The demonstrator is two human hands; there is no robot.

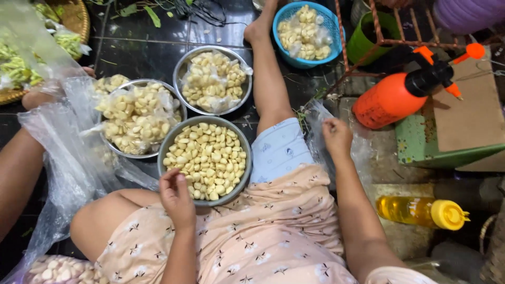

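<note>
Near left corner: a clear bag of peeled garlic lies by my knee, well apart from both hands.
Left hand: my left hand rests on the near rim of the closest metal bowl, fingers curled in a loose pinch over the cloves; whether a clove is pinched between them I cannot tell.
Garlic cloves: the peeled cloves lie just beyond my left fingertips, far and slightly right, a loose heap with no single long axis.
Right hand: my right hand sits well right of the bowl, across my leg, fingers closed in a pinch on the edge of a clear plastic bag on the floor.
Nearer hand: the left, touching the bowl; the right is well apart.
Right side: a yellow oil bottle lies on its side near; an orange spray bottle lies farther.
Farther: two more metal bowls of garlic, then a blue basket of cloves.
Far left: another person's arm beside crumpled plastic.
</note>
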